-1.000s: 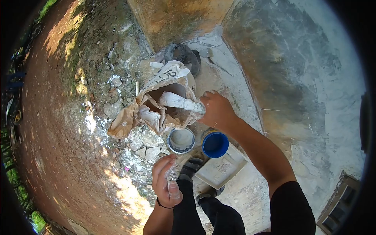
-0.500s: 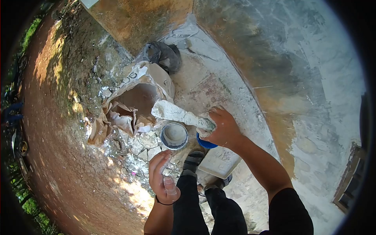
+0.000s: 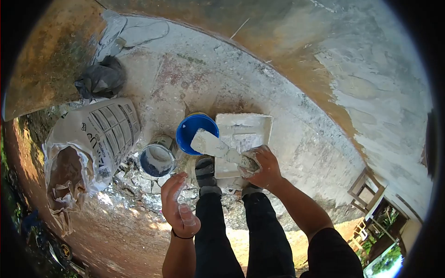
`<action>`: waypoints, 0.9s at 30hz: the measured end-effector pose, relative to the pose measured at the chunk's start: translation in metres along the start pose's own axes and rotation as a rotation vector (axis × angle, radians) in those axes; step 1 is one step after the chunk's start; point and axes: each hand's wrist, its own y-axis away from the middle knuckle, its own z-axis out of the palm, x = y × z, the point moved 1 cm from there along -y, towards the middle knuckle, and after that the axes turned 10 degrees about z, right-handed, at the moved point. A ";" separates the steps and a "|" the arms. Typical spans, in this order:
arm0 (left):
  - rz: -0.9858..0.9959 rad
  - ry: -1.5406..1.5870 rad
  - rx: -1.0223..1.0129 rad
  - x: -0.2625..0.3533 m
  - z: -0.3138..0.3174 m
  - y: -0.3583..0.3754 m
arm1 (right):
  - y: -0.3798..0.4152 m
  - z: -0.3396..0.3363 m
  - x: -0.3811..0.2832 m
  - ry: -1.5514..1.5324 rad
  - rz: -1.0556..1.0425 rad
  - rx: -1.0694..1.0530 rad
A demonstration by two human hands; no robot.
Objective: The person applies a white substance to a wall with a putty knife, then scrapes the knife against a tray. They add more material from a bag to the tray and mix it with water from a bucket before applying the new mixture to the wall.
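Note:
My right hand [image 3: 263, 167] grips the handle of a putty knife [image 3: 213, 145] caked with whitish plaster. Its wide blade points up and left, over the near side of a blue bucket [image 3: 184, 134]. Below the knife lies a shallow rectangular tray [image 3: 268, 126] smeared with white. My left hand [image 3: 178, 206] is raised and empty, its fingers loosely curved and dusted with white powder, the thumb apart. Just beyond its fingertips stands a smaller bucket [image 3: 144, 163] with pale material inside.
A large printed paper sack [image 3: 99, 134], torn at its mouth, lies on the left. Behind it sits a dark plastic bag [image 3: 104, 79]. A plastered wall [image 3: 352, 92] curves along the right, with a wooden frame [image 3: 366, 189] near its base. My feet stand by the tray.
My view has swung to the right, so the sack and buckets now appear further left. The blue bucket and tray have come into fuller view. The putty knife stays in my right hand.

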 end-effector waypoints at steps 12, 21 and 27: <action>0.011 0.088 -0.417 -0.081 0.155 0.033 | 0.103 0.119 0.177 -0.034 0.654 0.379; -0.024 0.036 -0.607 -0.093 0.181 0.064 | 0.100 0.176 0.208 -0.093 0.780 0.573; -0.028 0.035 -0.594 -0.087 0.188 0.065 | 0.098 0.174 0.212 -0.113 0.744 0.563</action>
